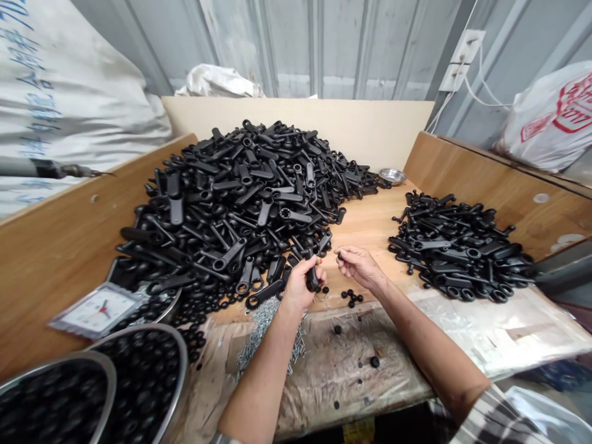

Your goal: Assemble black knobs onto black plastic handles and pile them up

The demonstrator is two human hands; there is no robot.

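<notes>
My left hand (303, 280) is closed around a black plastic crank handle (312, 280), its rounded end showing below the fingers. To its right, my right hand (358, 266) pinches a small black part (340, 255), too small to name exactly. The hands are a short way apart over the front of the wooden table. Several small black round caps (352, 298) lie just below my right hand. A heap of silver screws (264, 330) lies beneath my left forearm, which hides part of it.
A large pile of black crank handles (250, 191) rises behind my hands. A smaller pile (457, 253) lies right. Steel bowls of black round parts (143, 370) and a square clock (99, 308) stand left. A small metal dish (392, 177) sits at the back. Wooden boards (499, 166) edge the table.
</notes>
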